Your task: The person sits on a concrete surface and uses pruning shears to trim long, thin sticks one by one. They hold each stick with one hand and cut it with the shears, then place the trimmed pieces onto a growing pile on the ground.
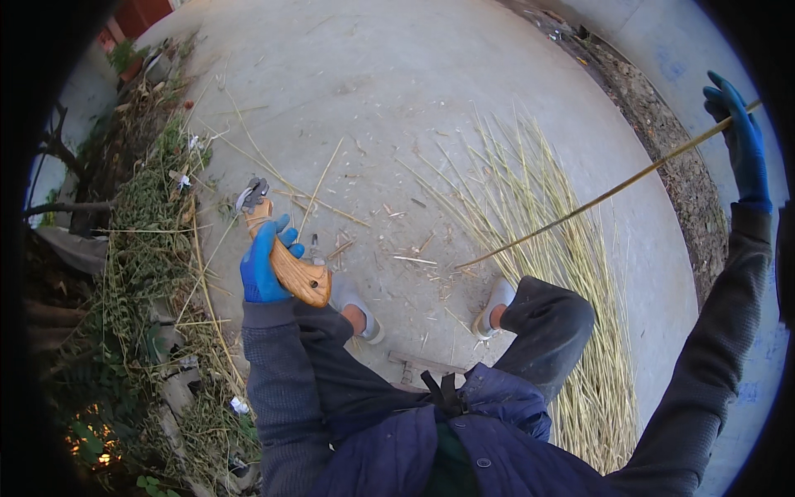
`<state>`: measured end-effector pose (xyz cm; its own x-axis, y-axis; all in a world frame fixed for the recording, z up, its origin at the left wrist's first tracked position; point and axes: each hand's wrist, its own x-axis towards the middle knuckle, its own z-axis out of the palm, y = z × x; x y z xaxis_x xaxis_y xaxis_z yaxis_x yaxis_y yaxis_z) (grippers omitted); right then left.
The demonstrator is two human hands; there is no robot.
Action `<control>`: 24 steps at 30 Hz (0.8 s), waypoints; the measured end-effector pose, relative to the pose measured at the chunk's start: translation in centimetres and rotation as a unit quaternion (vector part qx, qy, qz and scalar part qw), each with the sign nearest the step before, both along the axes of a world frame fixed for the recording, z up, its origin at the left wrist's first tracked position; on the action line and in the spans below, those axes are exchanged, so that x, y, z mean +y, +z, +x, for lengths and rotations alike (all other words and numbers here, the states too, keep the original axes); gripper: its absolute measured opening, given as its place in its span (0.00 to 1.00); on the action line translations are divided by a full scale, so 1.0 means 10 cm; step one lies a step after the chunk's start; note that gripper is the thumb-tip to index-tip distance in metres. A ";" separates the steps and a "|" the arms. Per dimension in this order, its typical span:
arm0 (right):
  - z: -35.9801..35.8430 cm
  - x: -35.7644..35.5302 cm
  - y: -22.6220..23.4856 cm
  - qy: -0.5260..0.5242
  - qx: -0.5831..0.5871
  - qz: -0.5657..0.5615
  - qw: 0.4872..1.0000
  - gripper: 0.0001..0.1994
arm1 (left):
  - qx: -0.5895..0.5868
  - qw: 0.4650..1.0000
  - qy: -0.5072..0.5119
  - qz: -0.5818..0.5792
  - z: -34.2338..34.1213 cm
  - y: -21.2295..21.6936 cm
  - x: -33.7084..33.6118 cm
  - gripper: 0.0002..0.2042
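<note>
My left hand [269, 261], in a blue glove, is closed around a tool with a wooden handle [300, 275]. Its thick butt has a dark hole, and a small metal head [252, 195] points away from me; its exact kind is unclear. Far out to the right, my gloved right hand [741, 137] grips a long, thin, tan stalk [613, 189] near its upper end. The stalk slants down to the left, its lower tip close to the ground between my feet. A pile of straight pale stalks [571, 331] lies beside my right leg.
Dry leafy brush [153, 232] and branches line the left side. Loose stalks [319, 195] and chips litter the concrete ground [373, 91]. A low wooden piece [426, 364] lies between my legs. Along the right runs a pale wall [671, 50] with a dirt strip.
</note>
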<state>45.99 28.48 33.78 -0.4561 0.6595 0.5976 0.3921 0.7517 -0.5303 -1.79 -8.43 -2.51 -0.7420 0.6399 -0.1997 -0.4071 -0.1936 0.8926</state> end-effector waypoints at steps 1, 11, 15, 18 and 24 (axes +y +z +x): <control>-0.22 0.16 -0.31 0.062 0.032 -0.166 0.984 0.24 | -0.010 1.000 -0.002 -0.008 -0.01 -0.01 0.00 0.27; -1.59 -0.06 -5.01 0.017 -0.046 -0.643 0.764 0.13 | -0.051 0.996 0.035 -0.060 0.07 0.12 -0.08 0.24; -1.68 -0.18 -5.72 -0.009 -0.146 -0.604 0.784 0.12 | -0.077 0.994 0.003 -0.073 0.10 0.19 0.02 0.23; -1.87 -0.16 -5.65 0.071 -0.015 -0.567 0.821 0.14 | -0.088 0.993 -0.037 -0.069 0.12 0.20 0.09 0.24; -2.08 -0.28 -4.39 0.133 0.108 -0.524 0.834 0.19 | -0.072 0.993 -0.053 -0.076 0.23 0.14 0.13 0.24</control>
<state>25.14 25.67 -10.08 -0.6266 0.7636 -0.1559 0.0955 -0.1233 -0.9878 0.50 -7.09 -1.08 -0.6299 0.6665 -0.3988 -0.5427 -0.0104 0.8399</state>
